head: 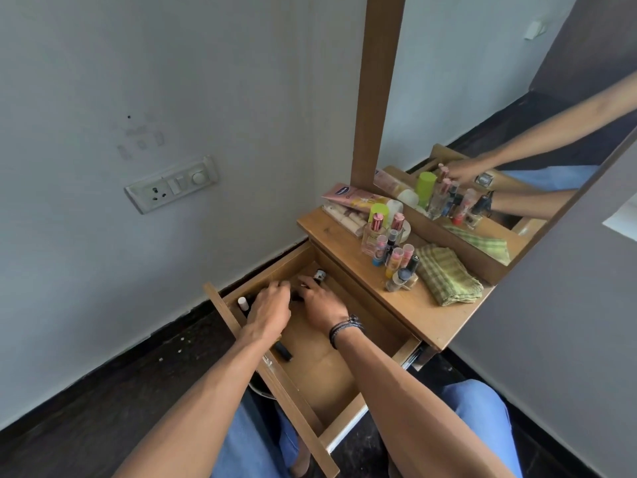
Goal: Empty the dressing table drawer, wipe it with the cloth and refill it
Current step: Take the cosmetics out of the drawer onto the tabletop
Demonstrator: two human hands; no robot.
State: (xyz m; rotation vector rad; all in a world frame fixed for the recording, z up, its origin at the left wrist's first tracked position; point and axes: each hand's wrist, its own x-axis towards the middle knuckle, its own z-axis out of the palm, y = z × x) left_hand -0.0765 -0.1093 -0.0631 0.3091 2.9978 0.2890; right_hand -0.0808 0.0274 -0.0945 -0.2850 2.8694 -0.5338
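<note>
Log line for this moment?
drawer: open, dark tube, white-capped bottle inside | left hand, right hand: inside drawer, grip unclear | cloth: folded on tabletop beside cosmetics

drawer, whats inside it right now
The drawer holds a white-capped bottle, a dark bottle at the back and a black tube. The left hand and right hand reach in; whatever lies under them is covered.

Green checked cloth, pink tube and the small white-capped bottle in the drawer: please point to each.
green checked cloth (448, 276), head view, middle of the folded top.
pink tube (355, 198), head view, middle of its body.
white-capped bottle (243, 301), head view, its white cap.
</note>
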